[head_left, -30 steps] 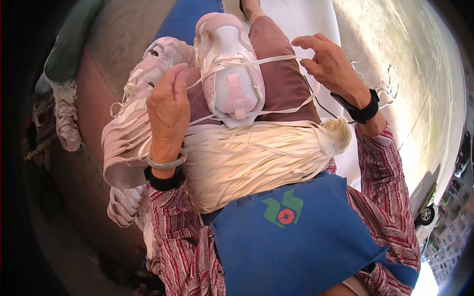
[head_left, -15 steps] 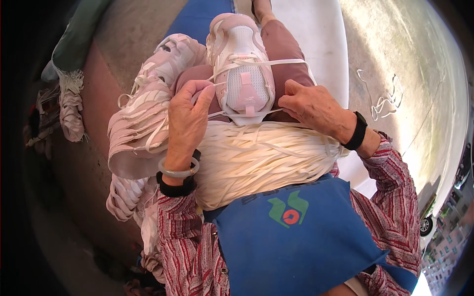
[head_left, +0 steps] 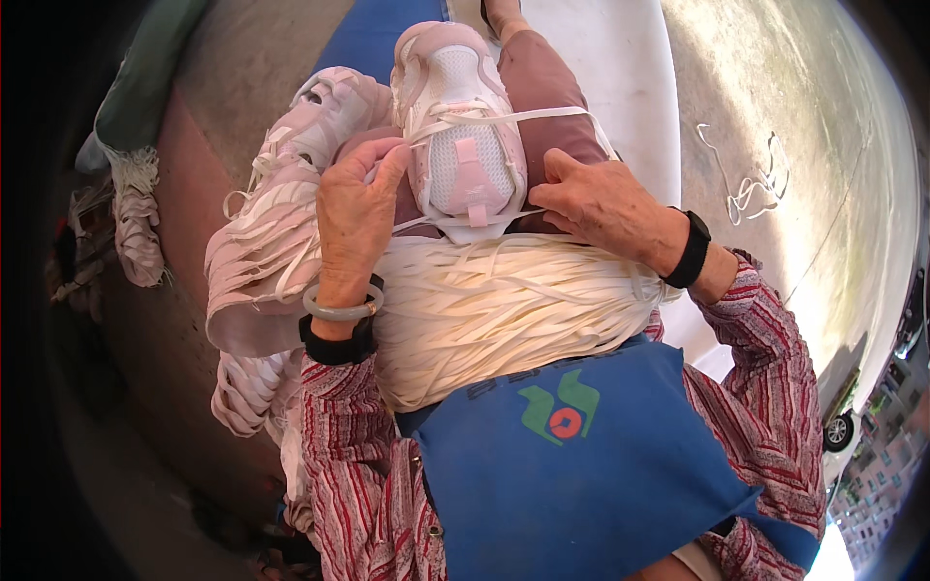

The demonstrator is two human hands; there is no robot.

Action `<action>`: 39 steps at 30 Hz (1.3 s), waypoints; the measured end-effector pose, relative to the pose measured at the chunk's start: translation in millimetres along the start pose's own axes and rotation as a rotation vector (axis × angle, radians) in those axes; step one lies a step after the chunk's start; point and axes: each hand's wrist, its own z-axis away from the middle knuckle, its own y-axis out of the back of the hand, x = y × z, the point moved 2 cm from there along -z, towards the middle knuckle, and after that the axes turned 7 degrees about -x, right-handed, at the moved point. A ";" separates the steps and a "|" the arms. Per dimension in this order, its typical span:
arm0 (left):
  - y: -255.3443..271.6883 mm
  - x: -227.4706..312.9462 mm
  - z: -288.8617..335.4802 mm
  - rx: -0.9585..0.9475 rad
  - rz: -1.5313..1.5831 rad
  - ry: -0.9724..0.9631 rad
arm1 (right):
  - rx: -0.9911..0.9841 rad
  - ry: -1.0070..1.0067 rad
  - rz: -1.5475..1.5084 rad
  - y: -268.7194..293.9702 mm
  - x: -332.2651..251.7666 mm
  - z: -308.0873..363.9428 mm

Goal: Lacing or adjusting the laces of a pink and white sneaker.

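Note:
A pink and white shoe upper (head_left: 455, 77) lies across my lap, its tongue (head_left: 471, 179) toward me. A white shoelace (head_left: 547, 113) is threaded across it, with one strand looping out to the right. On the left side of the upper, my left hand (head_left: 356, 208) pinches the lace between thumb and forefinger. My right hand (head_left: 610, 208), curled just right of the tongue, grips a strand of lace that runs past the tongue's lower end. The fingertips of the right hand are partly hidden.
A thick bundle of cream laces (head_left: 513, 320) rests on my lap over a blue apron (head_left: 581, 465). Several stacked pink shoe uppers (head_left: 271, 223) lie to the left. A loose lace (head_left: 756, 184) is on the floor at right, beyond a white surface (head_left: 635, 87).
The upper and both hands have shifted slightly left in view. My left thumb and forefinger have come closer to the upper's lacing edge. Both hands keep hold of the lace.

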 end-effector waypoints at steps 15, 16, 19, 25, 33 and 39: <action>-1.2 7.2 -4.8 -0.002 -0.038 0.001 | 0.071 -0.298 0.040 17.3 33.3 37.9; 0.2 9.2 -5.5 -0.001 -0.039 0.001 | 0.072 -0.297 0.040 18.0 29.5 36.1; 2.3 16.6 -8.7 -0.045 -0.050 0.033 | 0.279 -0.226 -0.136 20.5 10.3 23.3; 4.1 27.3 -14.3 -0.087 -0.206 0.026 | 0.109 0.007 0.022 0.1 -3.9 -2.0; 7.6 22.8 -17.6 -0.118 -0.198 -0.013 | 0.229 -0.034 -0.204 4.7 6.7 -1.7; 7.2 25.7 -22.5 -0.112 -0.254 -0.060 | 0.207 -0.103 -0.046 12.3 0.3 0.4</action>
